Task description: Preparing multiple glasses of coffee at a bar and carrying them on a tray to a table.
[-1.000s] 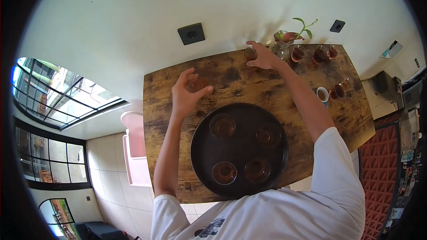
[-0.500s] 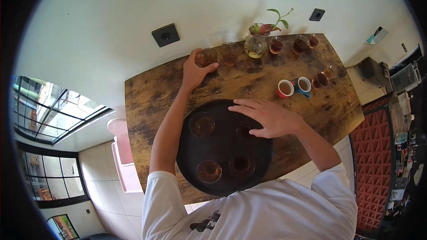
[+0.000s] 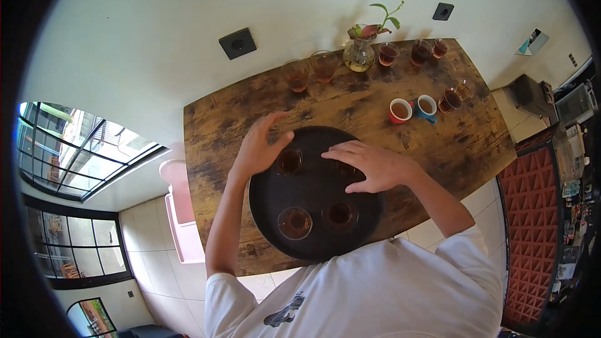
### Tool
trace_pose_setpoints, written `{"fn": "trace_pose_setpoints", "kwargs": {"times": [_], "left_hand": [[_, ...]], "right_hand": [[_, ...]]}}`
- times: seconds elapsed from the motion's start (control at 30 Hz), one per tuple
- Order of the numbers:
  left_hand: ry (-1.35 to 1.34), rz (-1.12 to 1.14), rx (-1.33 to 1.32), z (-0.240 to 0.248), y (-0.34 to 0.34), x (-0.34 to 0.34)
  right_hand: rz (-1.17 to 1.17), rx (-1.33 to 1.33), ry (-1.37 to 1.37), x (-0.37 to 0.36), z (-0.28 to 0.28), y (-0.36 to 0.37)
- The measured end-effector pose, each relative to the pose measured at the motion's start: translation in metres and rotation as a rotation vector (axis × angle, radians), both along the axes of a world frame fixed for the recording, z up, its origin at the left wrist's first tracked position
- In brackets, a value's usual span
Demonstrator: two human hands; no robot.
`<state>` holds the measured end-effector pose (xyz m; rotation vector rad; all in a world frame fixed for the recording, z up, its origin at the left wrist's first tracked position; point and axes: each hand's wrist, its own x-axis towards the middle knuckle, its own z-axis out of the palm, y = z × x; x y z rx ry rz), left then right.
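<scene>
A round black tray (image 3: pixel 313 203) lies on the wooden table in front of me, carrying several clear glasses of dark drink. My left hand (image 3: pixel 258 147) hovers by the tray's upper left edge, fingers and thumb apart, beside a glass (image 3: pixel 290 161). Over the tray's upper right part, my right hand (image 3: pixel 379 166) has its fingers stretched and thumb spread, partly hiding another glass (image 3: pixel 346 169); contact with it is unclear. Nearer me on the tray stand a glass at left (image 3: pixel 295 223) and one at right (image 3: pixel 340 215). Two larger glasses, one left (image 3: pixel 296 78) and one right (image 3: pixel 324 69), stand by the wall.
On the wooden table (image 3: pixel 231 112) a plant vase (image 3: pixel 359 56) stands near the wall, with small dark-filled glasses (image 3: pixel 388 55) to its right. A red cup (image 3: pixel 400 111) and a blue cup (image 3: pixel 426 108) sit right of centre. A pink chair (image 3: pixel 181 200) is at the left.
My left hand has let go of the glass near the wall and come back toward the tray's upper left. My right hand has kept its spread pose over the tray.
</scene>
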<state>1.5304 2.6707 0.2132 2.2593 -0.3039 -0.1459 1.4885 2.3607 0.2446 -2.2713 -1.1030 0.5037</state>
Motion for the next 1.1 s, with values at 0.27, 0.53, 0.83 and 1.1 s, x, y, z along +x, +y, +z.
{"fn": "trace_pose_setpoints", "kwargs": {"times": [0.27,0.53,0.83,1.1], "left_hand": [[-0.048,0.018,-0.029,0.010,-0.013,-0.072],[-0.117,0.079,-0.034,0.002,-0.025,-0.062],[-0.162,-0.036,-0.091,0.011,-0.074,0.013],[-0.146,-0.068,-0.083,-0.007,-0.089,0.049]], "right_hand": [[-0.041,0.006,0.016,0.013,0.010,-0.008],[-0.297,0.027,-0.123,0.059,0.015,-0.040],[-0.317,-0.084,-0.102,0.084,-0.009,-0.051],[-0.601,0.246,-0.307,0.024,0.003,-0.052]]}}
